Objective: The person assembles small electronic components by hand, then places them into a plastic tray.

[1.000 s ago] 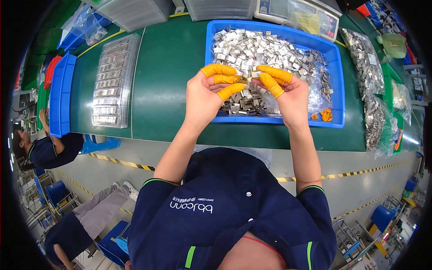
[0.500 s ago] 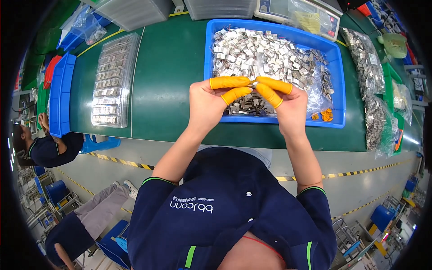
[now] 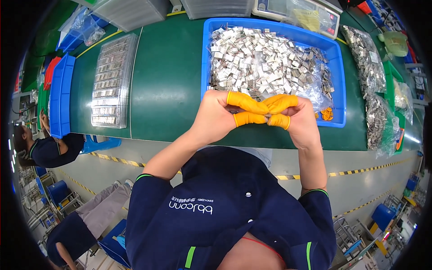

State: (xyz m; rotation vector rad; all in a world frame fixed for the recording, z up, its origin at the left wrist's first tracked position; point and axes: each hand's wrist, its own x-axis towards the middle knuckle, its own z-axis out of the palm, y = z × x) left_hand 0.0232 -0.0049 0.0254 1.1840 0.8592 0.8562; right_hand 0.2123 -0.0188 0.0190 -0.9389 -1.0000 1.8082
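Over the near edge of a blue bin (image 3: pixel 205 58), my hands meet with orange-yellow finger cots on thumbs and forefingers. My left hand (image 3: pixel 218 114) and my right hand (image 3: pixel 302 118) are both closed, fingertips pressed together around a small metal connector piece (image 3: pixel 268 115). Only a sliver of that piece shows; the fingers cover the rest. Behind them the bin holds a heap of small silver and white metal connectors (image 3: pixel 252 58), with a clear plastic bag (image 3: pixel 315 92) lying at its right side.
Left on the green table (image 3: pixel 168 81) stands a clear tray (image 3: pixel 112 85) with rows of metal parts. Spare orange finger cots (image 3: pixel 327 114) lie in the bin's near right corner. Bags of parts (image 3: pixel 375 85) lie at right, a scale (image 3: pixel 301 15) behind. A co-worker (image 3: pixel 49 146) sits far left.
Both hands have come nearer to my body and slightly right, from over the parts to the bin's near edge. The fingers now close more tightly together around the small piece.
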